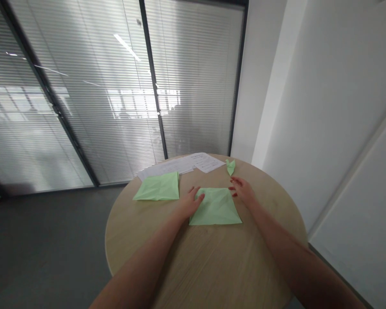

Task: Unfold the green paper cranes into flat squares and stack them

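A light green sheet of paper (pixel 216 208) lies on the table in front of me, slightly creased. My left hand (pixel 191 202) rests on its upper left corner, fingers spread. At the sheet's upper right corner is my right hand (pixel 242 189), its fingers apart and nothing visible held in them. Just beyond the right fingertips sits a small folded green paper figure (pixel 230 167) with two pointed tips. To the left lies a second green paper (pixel 157 187), which looks stacked or folded.
White printed sheets (pixel 180 164) overlap at the far side of the round wooden table (pixel 206 266). Behind it stands a glass partition with blinds (pixel 199 86). A white wall (pixel 334 107) rises close on the right.
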`<state>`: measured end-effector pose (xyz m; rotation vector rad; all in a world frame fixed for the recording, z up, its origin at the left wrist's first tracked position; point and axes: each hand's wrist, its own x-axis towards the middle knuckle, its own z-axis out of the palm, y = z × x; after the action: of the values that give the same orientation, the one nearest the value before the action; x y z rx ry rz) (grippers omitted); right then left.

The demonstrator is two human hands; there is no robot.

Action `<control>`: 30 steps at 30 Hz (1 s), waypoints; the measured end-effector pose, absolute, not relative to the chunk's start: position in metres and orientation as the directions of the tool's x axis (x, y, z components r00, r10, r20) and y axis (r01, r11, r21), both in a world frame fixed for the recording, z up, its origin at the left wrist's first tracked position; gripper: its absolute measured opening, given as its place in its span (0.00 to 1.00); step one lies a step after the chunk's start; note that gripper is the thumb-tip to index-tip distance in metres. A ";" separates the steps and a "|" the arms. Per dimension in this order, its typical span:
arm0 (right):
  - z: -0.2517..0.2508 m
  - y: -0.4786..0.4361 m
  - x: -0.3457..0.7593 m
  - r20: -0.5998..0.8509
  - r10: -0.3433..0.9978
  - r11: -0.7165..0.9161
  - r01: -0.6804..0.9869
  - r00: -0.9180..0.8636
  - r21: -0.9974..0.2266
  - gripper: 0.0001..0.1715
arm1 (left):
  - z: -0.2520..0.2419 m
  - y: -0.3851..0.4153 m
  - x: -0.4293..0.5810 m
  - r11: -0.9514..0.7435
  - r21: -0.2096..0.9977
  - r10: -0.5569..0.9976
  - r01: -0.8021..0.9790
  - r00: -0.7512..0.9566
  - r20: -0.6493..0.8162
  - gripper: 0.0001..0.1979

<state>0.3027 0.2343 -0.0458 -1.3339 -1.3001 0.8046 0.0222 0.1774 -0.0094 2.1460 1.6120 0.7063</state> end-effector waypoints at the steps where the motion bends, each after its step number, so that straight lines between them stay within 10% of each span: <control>1: -0.045 0.234 0.301 0.214 0.963 0.175 0.223 0.163 -0.959 0.25 | -0.010 0.177 0.022 -0.287 0.574 0.958 0.767 0.224 0.180 0.29; 11: -0.053 0.229 0.292 0.203 0.977 0.211 0.182 -0.061 -0.960 0.49 | -0.007 0.169 0.020 -0.446 0.674 0.892 0.589 0.236 0.385 0.20; 30: -0.056 0.238 0.291 0.214 0.976 0.136 0.686 0.030 -0.715 0.40 | -0.022 0.177 0.022 -0.238 0.897 0.969 0.373 0.156 0.192 0.27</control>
<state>0.2907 0.2384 -0.0558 -1.6141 -1.7210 0.5315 0.0215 0.1768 -0.0216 1.7250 1.2919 1.0654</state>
